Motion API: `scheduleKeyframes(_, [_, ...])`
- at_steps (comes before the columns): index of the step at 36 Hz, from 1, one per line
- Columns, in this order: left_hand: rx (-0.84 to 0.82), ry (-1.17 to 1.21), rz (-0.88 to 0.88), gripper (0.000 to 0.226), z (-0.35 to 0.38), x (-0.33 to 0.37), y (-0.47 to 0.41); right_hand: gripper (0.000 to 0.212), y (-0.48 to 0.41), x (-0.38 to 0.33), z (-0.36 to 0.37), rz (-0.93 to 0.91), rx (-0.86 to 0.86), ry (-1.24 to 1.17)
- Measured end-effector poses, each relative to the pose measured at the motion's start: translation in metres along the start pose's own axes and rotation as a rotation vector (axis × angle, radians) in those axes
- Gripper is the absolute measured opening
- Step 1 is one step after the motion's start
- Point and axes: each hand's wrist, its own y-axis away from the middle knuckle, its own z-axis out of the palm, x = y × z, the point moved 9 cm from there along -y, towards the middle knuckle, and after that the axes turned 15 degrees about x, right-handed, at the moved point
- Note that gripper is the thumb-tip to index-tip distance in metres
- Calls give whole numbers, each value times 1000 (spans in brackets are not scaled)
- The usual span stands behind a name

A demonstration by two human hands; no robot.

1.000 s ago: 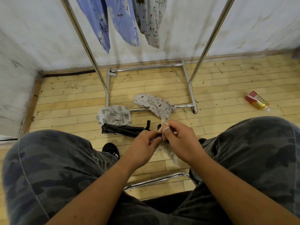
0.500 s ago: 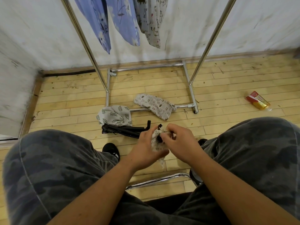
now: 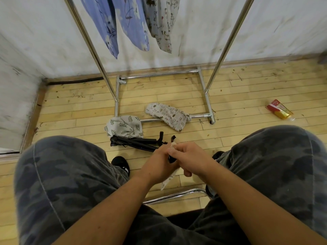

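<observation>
I sit with my knees apart and my hands meet between them above the floor. My left hand (image 3: 159, 165) and my right hand (image 3: 191, 160) both grip a small pale patterned cloth (image 3: 168, 180). Most of the cloth is bunched inside my fingers; one end hangs down below my hands and a small bit shows at my right fingertips. Something small and black shows between my hands; I cannot tell what it is.
A chrome clothes rack (image 3: 207, 96) stands ahead by the wall, with blue and grey patterned clothes (image 3: 134, 23) hanging on it. On the wooden floor lie a leaf-print cloth (image 3: 123, 126), a cartoon-print cloth (image 3: 168, 114), a folded black tripod (image 3: 134, 143) and a red-and-gold packet (image 3: 279, 109). A chrome chair rail (image 3: 177, 195) runs below my hands.
The cloth, first stretched between my fingertips, has been gathered into both hands. My hands have closed together around it and only its tail hangs out now.
</observation>
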Motion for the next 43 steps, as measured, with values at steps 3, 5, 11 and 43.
scheduleKeyframes(3, [-13,22,21,20,2,4,3,29,2,-1,0,12,-27,19])
scheduleKeyframes(5, [15,-15,28,30,-1,6,4,31,1,-2,-2,4,-3,34])
scheduleKeyframes(11, [91,18,-27,68,-12,0,2,32,0,-3,-6,-11,11,-28])
scheduleKeyframes(43, [165,50,52,14,-24,15,0,19,-6,-26,-11,-324,58,114])
